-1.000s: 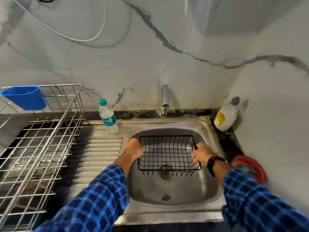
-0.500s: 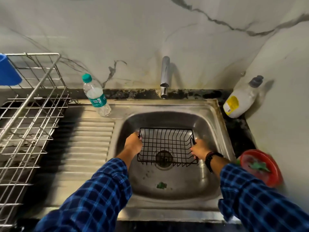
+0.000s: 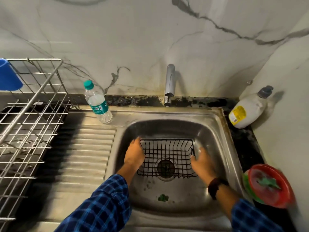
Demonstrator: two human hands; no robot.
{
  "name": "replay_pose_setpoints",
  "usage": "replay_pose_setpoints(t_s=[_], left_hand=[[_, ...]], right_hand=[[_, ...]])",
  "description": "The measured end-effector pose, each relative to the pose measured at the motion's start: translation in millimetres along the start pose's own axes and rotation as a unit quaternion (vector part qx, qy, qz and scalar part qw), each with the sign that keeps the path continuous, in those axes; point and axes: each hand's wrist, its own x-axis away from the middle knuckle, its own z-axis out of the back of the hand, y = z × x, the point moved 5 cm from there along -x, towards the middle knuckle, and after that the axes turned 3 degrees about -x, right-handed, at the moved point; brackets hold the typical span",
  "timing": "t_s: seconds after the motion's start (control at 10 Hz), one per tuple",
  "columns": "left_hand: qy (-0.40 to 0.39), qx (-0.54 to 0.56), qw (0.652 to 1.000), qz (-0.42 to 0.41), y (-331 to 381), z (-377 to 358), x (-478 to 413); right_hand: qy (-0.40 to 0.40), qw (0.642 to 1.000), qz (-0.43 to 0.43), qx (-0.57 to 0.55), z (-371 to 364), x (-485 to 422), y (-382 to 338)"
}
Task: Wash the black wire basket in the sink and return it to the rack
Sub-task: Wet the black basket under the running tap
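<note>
The black wire basket [image 3: 167,153] rests low in the steel sink [image 3: 168,114], right over the drain. My left hand [image 3: 135,154] lies against its left side with the fingers along the rim, still holding it. My right hand [image 3: 201,160] is just off the right end, fingers spread, only the thumb near the wire. The silver wire rack [image 3: 30,124] stands on the counter at the far left. Both hands are slightly blurred.
The tap [image 3: 169,81] stands behind the sink with no water running. A plastic water bottle [image 3: 97,102] stands on the ribbed drainboard [image 3: 90,156]. A white soap bottle [image 3: 247,113] leans in the back right corner. A red plate [image 3: 270,185] lies at the right; a blue cup [image 3: 8,76] hangs on the rack.
The basket has gone down from above the sink to the sink floor. My right hand has let go of its right end and spread its fingers. The view has tilted downward.
</note>
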Motion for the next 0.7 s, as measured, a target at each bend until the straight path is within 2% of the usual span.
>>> replay_pose_setpoints(t_s=[0.1, 0.2, 0.3, 0.4, 0.5, 0.6, 0.7], left_hand=[[0.128, 0.022, 0.986, -0.105, 55.2, 54.7, -4.8], [0.175, 0.034, 0.966, -0.189, 111.6, 105.5, -26.9], [0.076, 0.084, 0.97, -0.215, 154.3, 120.2, -57.5], [0.002, 0.008, 0.977, -0.215, 186.2, 112.7, -66.6], [-0.016, 0.001, 0.983, -0.182, 195.5, 102.6, -61.9], [0.011, 0.021, 0.989, -0.149, 193.7, 97.2, -64.3], [0.018, 0.014, 0.991, -0.13, 192.4, 97.9, -64.7]], right_hand=[[-0.054, 0.989, 0.104, -0.09, 25.0, 71.5, -12.9], [-0.199, 0.971, 0.064, -0.113, -4.5, 142.2, -17.5], [-0.033, 0.983, -0.173, -0.052, -14.0, 130.3, -14.7], [-0.03, 0.988, -0.123, -0.083, -19.4, 125.4, -9.5], [-0.217, 0.969, 0.095, -0.07, -5.6, 158.4, -2.4], [-0.212, 0.961, 0.168, -0.054, 4.6, 135.8, -18.7], [-0.2, 0.961, 0.193, 0.006, 7.4, 127.4, -34.4]])
